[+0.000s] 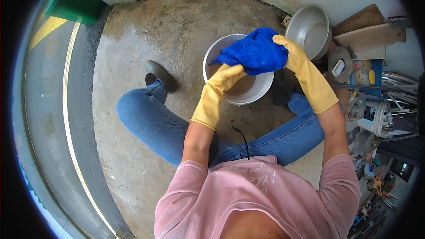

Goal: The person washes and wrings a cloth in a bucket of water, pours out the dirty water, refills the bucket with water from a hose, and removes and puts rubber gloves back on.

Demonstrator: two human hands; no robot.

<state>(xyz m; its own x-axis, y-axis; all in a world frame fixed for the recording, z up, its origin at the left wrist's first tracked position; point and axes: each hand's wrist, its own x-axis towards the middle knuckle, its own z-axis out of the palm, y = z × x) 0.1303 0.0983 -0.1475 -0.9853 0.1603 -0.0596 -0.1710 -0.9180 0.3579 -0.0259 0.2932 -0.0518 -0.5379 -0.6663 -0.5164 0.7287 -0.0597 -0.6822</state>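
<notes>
A bunched, wet-looking blue cloth (pixel 256 52) is stretched between my two hands over a white bucket (pixel 264 89). Murky brown water (pixel 240 85) shows inside the bucket below it. My left hand (pixel 228 73), in a yellow rubber glove, grips the cloth's lower left part, thumb on top. At the cloth's right end, my right hand (pixel 287 49), gloved the same way, is closed on it with the fingers over the upper edge. Part of the bucket's rim is hidden behind the cloth and gloves.
A large metal basin (pixel 312 31) leans by the wall, right of the bucket. Wooden boards (pixel 367 35), a scrub brush (pixel 338 67) and a white pail of rods (pixel 374 118) crowd the right side. A green bin (pixel 75 2) stands far left. The concrete floor (pixel 128 57) looks wet.
</notes>
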